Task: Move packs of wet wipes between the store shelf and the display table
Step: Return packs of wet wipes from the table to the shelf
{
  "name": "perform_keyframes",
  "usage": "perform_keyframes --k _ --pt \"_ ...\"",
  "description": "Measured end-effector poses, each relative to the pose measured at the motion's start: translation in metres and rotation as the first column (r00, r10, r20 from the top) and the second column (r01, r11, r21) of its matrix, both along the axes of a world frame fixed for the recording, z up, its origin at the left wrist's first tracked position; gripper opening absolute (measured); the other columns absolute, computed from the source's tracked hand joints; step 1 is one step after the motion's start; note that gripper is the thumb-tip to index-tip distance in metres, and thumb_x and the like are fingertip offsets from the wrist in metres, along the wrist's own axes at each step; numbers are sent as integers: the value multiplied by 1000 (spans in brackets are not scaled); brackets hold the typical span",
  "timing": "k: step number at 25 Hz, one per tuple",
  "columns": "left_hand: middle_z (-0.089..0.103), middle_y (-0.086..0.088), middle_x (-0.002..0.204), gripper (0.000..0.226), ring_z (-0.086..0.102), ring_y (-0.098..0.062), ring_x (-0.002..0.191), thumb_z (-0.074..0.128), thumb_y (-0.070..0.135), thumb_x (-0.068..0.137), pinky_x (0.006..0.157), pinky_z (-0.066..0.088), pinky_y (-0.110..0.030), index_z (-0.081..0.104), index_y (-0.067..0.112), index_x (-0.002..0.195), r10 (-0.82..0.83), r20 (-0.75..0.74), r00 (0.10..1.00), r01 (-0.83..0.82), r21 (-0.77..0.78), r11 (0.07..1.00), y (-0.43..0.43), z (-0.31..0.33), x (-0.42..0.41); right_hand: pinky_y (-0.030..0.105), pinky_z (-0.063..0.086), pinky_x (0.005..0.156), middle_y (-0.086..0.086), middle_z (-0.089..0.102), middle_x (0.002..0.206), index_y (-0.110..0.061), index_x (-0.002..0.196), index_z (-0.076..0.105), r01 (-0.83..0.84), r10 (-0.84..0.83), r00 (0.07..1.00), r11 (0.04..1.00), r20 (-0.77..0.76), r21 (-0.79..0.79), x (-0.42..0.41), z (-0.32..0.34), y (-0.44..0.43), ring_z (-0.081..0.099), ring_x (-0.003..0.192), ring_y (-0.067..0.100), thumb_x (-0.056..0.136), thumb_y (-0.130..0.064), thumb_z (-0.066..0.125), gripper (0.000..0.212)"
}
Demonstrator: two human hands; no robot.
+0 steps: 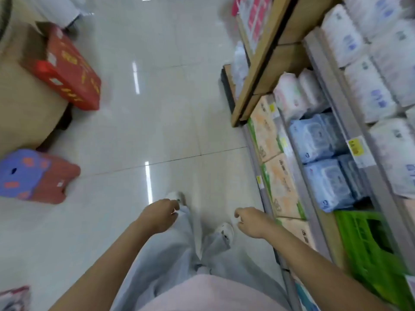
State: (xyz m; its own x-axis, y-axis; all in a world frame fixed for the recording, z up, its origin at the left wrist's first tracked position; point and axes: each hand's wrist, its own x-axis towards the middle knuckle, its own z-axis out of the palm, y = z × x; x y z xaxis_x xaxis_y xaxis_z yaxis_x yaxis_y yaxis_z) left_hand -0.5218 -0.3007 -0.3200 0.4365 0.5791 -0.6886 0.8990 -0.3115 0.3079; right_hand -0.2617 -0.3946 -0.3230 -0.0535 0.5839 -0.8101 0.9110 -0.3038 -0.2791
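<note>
Both hands empty, low over floor [134, 131]: left hand [160, 215] and right hand [251, 221] each with fingers loosely curled, gripping nothing. Blue wipes packs [314, 140] stacked on middle tier of shelf [334, 102], right of and beyond right hand, well apart from it. Table [27, 97] with red box [67, 70] far left, beyond left hand

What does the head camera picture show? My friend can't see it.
A person's two empty hands, left hand and right hand, hang loosely curled over a shiny tiled floor. On their right a store shelf holds blue packs, white packs and orange packs. On their left a red box lies on a tan table.
</note>
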Motion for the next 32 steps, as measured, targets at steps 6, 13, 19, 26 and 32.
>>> perform_keyframes --k 6,13,19,26,32 --pt "60 0 124 35 57 -18 110 42 27 96 89 44 -27 52 21 129 553 5 833 -553 -9 833 0 -14 -152 34 44 86 13 56 125 -12 133 45 -272 282 957 953 -63 132 -133 -8 162 55 109 30 95 -19 42 39" --pt "53 -1 132 39 51 -18 119 40 23 96 96 40 -28 47 20 134 597 26 802 -595 -64 801 71 -17 -282 31 45 85 8 61 115 -13 127 52 -376 373 926 925 60 59 -255 -19 303 57 103 25 93 -18 44 35" --pt "60 -2 122 35 57 -19 108 47 23 94 93 44 -29 53 19 128 769 128 626 -775 -10 632 204 -3 -372 29 45 80 3 57 97 -11 122 55 -357 356 934 931 29 75 -324 -16 410 55 89 21 92 -17 49 31" --pt "61 -2 113 29 56 -18 100 51 17 93 84 42 -26 58 14 121 923 179 342 -937 -11 349 339 -4 -450 28 45 80 11 63 114 -10 124 54 -532 531 846 842 38 91 -423 -26 609 58 96 25 93 -16 46 33" --pt "60 -1 109 29 58 -20 102 52 18 93 91 45 -31 58 14 121 991 122 61 -990 -121 76 398 -2 -506 30 43 83 13 59 121 -11 127 52 -699 712 702 687 10 200 -579 4 750 57 106 29 92 -16 44 36"
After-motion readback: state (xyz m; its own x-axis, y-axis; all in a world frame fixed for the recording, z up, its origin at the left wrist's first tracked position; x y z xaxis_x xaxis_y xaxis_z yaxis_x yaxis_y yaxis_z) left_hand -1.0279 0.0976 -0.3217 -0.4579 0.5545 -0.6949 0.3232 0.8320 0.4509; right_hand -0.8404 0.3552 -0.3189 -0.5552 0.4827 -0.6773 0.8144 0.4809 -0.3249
